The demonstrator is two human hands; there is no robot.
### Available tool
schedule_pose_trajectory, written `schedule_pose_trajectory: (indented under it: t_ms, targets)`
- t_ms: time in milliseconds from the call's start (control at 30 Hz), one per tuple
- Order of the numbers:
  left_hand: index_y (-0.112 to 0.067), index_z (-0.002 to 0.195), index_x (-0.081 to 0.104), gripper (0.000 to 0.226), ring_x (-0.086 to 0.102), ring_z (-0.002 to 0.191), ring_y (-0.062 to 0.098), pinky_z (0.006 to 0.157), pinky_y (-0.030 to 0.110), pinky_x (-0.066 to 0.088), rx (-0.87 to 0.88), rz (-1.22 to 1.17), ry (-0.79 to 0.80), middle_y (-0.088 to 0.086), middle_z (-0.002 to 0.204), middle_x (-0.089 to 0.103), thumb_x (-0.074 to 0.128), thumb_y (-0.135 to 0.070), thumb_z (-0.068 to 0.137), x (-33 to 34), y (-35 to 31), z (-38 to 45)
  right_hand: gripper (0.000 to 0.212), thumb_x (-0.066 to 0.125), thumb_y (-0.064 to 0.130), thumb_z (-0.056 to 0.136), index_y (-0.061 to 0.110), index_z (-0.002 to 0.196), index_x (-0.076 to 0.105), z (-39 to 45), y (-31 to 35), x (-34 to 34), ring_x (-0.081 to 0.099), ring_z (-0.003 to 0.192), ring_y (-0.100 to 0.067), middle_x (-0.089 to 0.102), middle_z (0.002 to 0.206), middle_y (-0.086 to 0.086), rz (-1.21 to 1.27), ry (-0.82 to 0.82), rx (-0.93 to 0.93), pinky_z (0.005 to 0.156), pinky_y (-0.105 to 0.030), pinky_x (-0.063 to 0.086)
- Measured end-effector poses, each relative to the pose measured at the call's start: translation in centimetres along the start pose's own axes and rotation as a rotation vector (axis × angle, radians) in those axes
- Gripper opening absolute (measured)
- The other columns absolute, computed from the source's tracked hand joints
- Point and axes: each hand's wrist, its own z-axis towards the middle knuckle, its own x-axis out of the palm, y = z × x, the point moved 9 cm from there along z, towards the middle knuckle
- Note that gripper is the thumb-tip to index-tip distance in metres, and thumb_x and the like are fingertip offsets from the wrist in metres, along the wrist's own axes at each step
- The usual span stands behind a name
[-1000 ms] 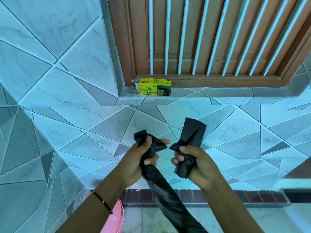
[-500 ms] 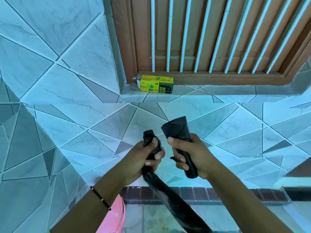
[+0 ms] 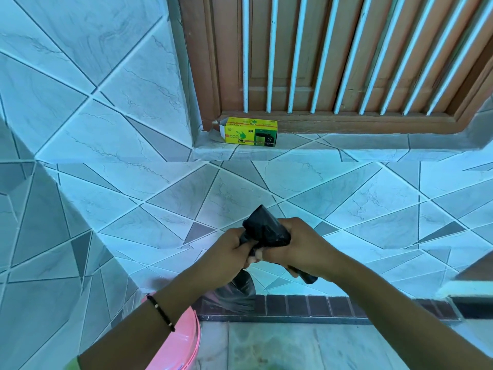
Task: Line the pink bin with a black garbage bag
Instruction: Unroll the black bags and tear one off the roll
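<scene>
One tiled wall fills the left and middle of the frame, its pale blue and grey tiles cut by diagonal grout lines. One wooden window frame takes the upper right; eleven white vertical bars can be counted in front of its brown panels, and the outermost at the right edge are cropped. One tiled ledge runs under the frame from the centre to the right edge. A band of dark brown tiles crosses the lower middle, with a pale marbled floor below it.

One pink bin shows only as a curved part of rim and wall at the bottom, left of centre, partly covered by the left forearm; its inside is not in view. One black garbage bag is bunched up just below the frame's centre, in front of the wall and up and to the right of the bin. A blurred tail of it hangs below the hands, and a short end pokes out under the right hand.

Two hands meet on the bag, knuckles touching. The left hand grips its lower bunched part, fingers curled round it. The right hand grips the upper wad likewise. One dark beaded bracelet circles the left wrist.

One yellow bin-liner box stands at the ledge's left end, against the frame, its left flap open; bare ledge stretches to its right.
</scene>
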Motion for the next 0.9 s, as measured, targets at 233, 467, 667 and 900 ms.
schedule_pose_trajectory:
  t_ms: [233,467,667,900]
  targets:
    - [-0.011,0.06,0.044,0.043,0.026,0.037,0.004,0.041,0.012,0.025,0.075,-0.14,0.092,-0.006,0.049,0.05,0.025,0.012,0.09,0.2,-1.4,-1.0,0.021,0.071,0.0,0.073,0.013,0.081,0.057,-1.1,0.3,0.0,0.045,0.046,-0.016,0.057,0.066,-0.006,-0.024,0.208,0.089,0.045,-0.021,0.04]
    - [-0.013,0.059,0.04,0.042,0.027,0.039,0.004,0.045,0.017,0.025,0.118,-0.121,0.04,-0.009,0.041,0.042,0.028,0.004,0.096,0.1,-2.1,-1.5,0.017,0.064,0.01,0.08,0.008,0.064,0.064,-2.2,-0.2,1.4,0.032,0.034,-0.015,0.04,0.045,-0.004,0.231,0.288,0.191,0.04,-0.021,0.03]
    - [-0.03,0.052,0.035,0.05,0.037,0.042,0.001,0.048,0.014,0.029,0.267,0.305,-0.098,-0.011,0.04,0.038,0.039,0.008,0.084,-1.7,-3.7,-1.7,0.019,0.06,0.01,0.071,-0.005,0.068,0.049,-2.9,0.6,2.4,0.025,0.03,-0.014,0.031,0.039,-0.001,0.494,0.184,0.097,0.041,-0.02,0.024]
    - [-0.018,0.065,0.054,0.032,0.049,0.047,0.011,0.052,0.015,0.041,0.139,0.468,-0.544,-0.007,0.053,0.056,0.045,-0.015,0.095,-13.6,0.4,-3.3,0.04,0.079,0.02,0.056,0.011,0.047,0.041,-4.8,1.0,-8.2,0.029,0.027,-0.016,0.032,0.038,-0.005,0.614,-0.073,-0.004,0.038,-0.02,0.033]
